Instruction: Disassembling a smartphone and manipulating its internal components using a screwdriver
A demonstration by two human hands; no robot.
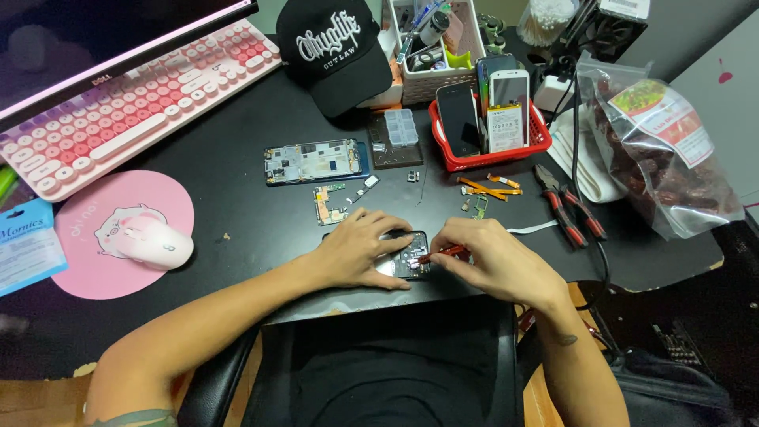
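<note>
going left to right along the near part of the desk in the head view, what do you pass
blue packet → pink mouse → left hand → opened phone → right hand → red-handled pliers → clear bag of dark food

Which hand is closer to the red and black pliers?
Right. The right hand works just left of the pliers, holding a small red tool. The left hand rests farther away on the opened phone.

Black desk: my left hand pins an opened phone; my right hand grips a red tool on it. Beyond: phone frame, circuit board, red basket, pliers, pink mouse.
</note>
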